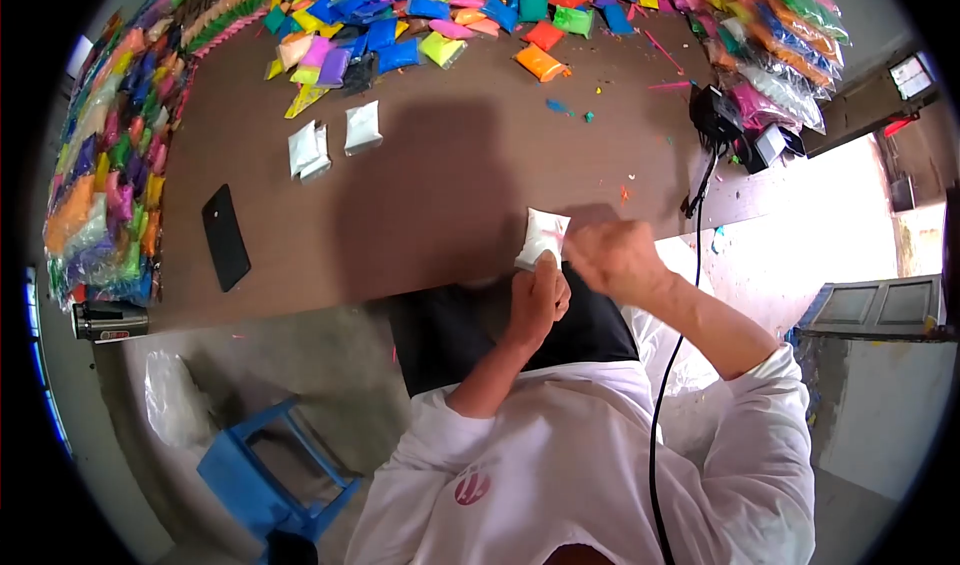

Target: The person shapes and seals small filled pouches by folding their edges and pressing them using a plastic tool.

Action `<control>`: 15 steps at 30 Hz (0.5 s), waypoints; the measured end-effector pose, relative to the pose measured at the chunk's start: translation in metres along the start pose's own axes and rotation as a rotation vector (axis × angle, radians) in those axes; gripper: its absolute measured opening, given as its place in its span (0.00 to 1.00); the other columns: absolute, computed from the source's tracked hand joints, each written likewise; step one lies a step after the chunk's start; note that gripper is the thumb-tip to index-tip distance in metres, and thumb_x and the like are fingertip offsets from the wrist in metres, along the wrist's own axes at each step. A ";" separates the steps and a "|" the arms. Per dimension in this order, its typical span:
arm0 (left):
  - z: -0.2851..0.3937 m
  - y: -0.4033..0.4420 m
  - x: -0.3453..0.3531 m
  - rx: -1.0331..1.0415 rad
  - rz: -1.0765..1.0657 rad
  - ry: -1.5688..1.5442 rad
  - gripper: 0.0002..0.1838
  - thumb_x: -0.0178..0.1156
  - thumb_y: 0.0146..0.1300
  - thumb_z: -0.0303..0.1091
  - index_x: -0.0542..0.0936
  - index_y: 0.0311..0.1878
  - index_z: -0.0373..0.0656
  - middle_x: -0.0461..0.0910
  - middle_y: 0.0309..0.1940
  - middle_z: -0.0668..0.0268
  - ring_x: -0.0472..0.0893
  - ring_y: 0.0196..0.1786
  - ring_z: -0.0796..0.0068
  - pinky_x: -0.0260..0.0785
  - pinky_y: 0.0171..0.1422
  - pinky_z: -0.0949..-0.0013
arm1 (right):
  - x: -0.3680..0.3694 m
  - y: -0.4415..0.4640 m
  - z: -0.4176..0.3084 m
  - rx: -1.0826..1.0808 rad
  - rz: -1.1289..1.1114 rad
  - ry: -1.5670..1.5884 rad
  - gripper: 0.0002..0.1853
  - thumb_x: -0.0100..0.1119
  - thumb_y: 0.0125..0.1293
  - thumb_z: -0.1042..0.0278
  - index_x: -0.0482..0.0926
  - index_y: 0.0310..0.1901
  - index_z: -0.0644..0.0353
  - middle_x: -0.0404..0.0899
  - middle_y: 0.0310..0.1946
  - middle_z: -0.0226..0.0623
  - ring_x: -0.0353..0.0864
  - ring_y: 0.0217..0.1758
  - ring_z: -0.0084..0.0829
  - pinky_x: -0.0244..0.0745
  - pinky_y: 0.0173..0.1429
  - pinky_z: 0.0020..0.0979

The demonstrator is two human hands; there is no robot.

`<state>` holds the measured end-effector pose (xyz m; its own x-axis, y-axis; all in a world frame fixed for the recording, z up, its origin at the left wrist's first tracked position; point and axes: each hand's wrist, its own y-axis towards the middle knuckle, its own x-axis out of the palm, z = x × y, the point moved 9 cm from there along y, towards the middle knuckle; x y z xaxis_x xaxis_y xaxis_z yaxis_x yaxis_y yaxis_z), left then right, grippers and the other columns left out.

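A small white packet (pixel 543 237) is upright at the table's front edge, pinched at its lower end by my left hand (pixel 540 301), thumb on its face. Just right of it, my right hand (pixel 622 260) is curled closed with its fingertips toward the packet. Motion blurs these fingers, and a faint pinkish streak shows between them and the packet. What they hold, if anything, I cannot make out. Farther left on the table lie more white packets: one single packet (pixel 363 128) and a small overlapping group (pixel 309 151).
Many colourful packets (pixel 400 57) are heaped at the back of the brown table (pixel 270 235). Bagged packets line the left (pixel 110 165) and right (pixel 790 45) sides. A black phone (pixel 226 238) lies left. A black cable (pixel 699 255) hangs right; a blue stool (pixel 262 475) stands below.
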<state>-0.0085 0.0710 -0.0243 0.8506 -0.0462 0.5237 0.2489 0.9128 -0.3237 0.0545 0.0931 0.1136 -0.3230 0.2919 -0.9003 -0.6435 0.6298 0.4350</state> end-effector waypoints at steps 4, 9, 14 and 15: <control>0.009 0.001 0.005 -0.016 0.039 0.044 0.29 0.45 0.70 0.49 0.54 0.13 0.51 0.56 0.09 0.73 0.58 0.11 0.80 0.47 0.14 0.74 | 0.035 -0.005 0.040 0.157 -0.091 0.073 0.05 0.57 0.58 0.66 0.74 0.31 0.56 0.77 0.28 0.38 0.79 0.31 0.40 0.73 0.27 0.38; 0.006 0.002 -0.001 0.028 0.030 0.040 0.29 0.46 0.70 0.51 0.56 0.14 0.50 0.59 0.09 0.72 0.59 0.11 0.80 0.47 0.14 0.74 | -0.001 -0.003 0.025 0.167 0.015 0.090 0.06 0.56 0.59 0.68 0.74 0.36 0.59 0.77 0.30 0.40 0.79 0.32 0.42 0.75 0.33 0.39; 0.006 0.000 0.005 0.004 0.025 0.022 0.29 0.46 0.70 0.53 0.58 0.14 0.49 0.61 0.09 0.70 0.60 0.10 0.80 0.48 0.14 0.75 | 0.031 -0.006 0.039 0.259 -0.207 0.074 0.06 0.56 0.58 0.67 0.75 0.32 0.59 0.78 0.29 0.40 0.79 0.31 0.41 0.75 0.33 0.39; 0.011 -0.001 0.007 0.001 0.025 0.026 0.29 0.46 0.70 0.53 0.56 0.14 0.50 0.59 0.09 0.71 0.59 0.11 0.80 0.47 0.15 0.74 | 0.037 -0.011 0.055 0.404 -0.273 0.005 0.06 0.56 0.58 0.66 0.74 0.30 0.59 0.78 0.28 0.40 0.79 0.31 0.41 0.75 0.33 0.39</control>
<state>-0.0083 0.0739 -0.0118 0.8685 -0.0335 0.4946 0.2265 0.9143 -0.3358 0.0872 0.1366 0.0747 -0.1833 0.0743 -0.9802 -0.3849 0.9121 0.1411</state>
